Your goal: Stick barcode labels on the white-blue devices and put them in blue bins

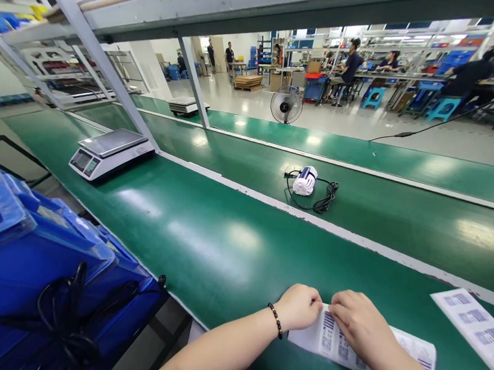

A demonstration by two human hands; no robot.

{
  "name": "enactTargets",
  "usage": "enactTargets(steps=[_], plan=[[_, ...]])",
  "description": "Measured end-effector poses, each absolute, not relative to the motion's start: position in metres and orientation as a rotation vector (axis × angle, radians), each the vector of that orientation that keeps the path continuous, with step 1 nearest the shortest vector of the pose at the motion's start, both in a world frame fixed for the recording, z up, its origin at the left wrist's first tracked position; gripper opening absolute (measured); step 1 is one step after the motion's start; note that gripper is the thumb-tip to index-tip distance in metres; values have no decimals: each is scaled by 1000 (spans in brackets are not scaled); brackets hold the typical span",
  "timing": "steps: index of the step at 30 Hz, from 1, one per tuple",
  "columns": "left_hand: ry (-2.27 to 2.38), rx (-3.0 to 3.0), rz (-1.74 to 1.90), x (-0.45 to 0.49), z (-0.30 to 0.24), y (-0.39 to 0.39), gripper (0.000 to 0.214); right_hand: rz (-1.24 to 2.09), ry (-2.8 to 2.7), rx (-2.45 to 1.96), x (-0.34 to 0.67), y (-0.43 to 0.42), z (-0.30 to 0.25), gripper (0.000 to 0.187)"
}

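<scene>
1. A white label sheet (324,340) is pinched at its far edge by the left hand (300,307) and the right hand (360,322), placed close together.
2. It is held at the near side of the green tabletop (208,250).
3. A second sheet (476,325) is laid to the right.
4. Farther back, a white-and-purple device (305,181) with a black cord (324,204) is seen.
5. A scale (116,145) is set far left.
</scene>
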State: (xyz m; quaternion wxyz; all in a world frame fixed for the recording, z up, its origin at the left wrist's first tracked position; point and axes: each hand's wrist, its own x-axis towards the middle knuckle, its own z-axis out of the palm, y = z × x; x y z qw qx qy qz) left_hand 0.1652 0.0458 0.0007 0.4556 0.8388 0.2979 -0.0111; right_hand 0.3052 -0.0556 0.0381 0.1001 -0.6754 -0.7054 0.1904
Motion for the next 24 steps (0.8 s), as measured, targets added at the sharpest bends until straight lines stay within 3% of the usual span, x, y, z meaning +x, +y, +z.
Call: enactTargets(steps=[6,9,12,17,21,24], plan=[[733,2180,-53,167,1,53,28,598,-1969,-1775,342,-69,102,21],[694,2249,-51,165,2,50,28,401,-1647,-1801,361,-28,128,21],[635,2322,-24,162,-5,47,27,426,-1474,-1802,352,56,126,40],[395,2576,182,174,-48,57,25,507,-1674,-1921,296,214,81,67],[471,2626,147,200,-86,70,13,475,-1644,-2092,260,288,51,46],[679,2457,383,205,-94,72,15,383,-1568,-2190,254,311,58,36]])
